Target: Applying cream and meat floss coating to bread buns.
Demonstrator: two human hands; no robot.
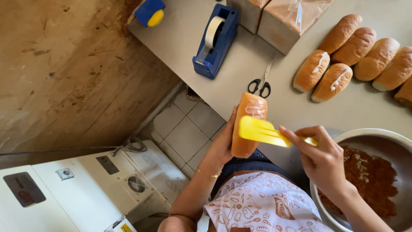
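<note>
My left hand [223, 144] grips a long golden bread roll [246, 129] from its left side, holding it upright over the table edge. My right hand [319, 157] holds a yellow plastic spatula [262, 131], whose flat blade lies across the upper face of the roll. A large metal bowl [369, 133] with brown crumbly filling [369, 180] sits just right of my right hand.
Several bread rolls [356, 56], two with a white cream line, lie at the table's back right. Black-handled scissors [262, 83], a blue tape dispenser [214, 41] and two bagged loaves [287, 19] stand behind. A white machine [86, 189] sits on the tiled floor at left.
</note>
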